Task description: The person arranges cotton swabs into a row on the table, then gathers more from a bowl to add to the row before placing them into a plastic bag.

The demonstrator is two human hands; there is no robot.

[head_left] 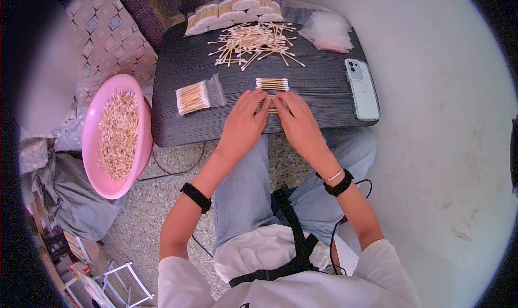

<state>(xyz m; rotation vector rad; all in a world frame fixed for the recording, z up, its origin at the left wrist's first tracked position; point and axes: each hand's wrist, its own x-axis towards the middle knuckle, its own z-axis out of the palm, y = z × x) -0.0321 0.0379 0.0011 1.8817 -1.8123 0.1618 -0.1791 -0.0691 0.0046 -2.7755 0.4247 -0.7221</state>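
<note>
A neat row of cotton swabs point(272, 84) lies side by side near the front edge of the dark table, with wooden sticks running left to right. My left hand point(246, 114) is at its left end and my right hand point(294, 114) at its right end, fingers bent down and thumbs toward each other. Between them they grip the nearer swabs, whose sticks show in the gap; the fingertips hide the ends. Left of my left hand lies a clear bag filled with cotton swabs point(192, 97). Beyond the row spreads a loose heap of cotton swabs point(251, 41).
Filled swab packs point(232, 8) are stacked at the table's point(324, 76) far edge. Clear plastic bags point(326, 30) lie at the far right, and a phone point(362, 89) along the right edge. A pink tub point(93, 141) of swabs stands left of the table; a wall point(431, 119) rises right.
</note>
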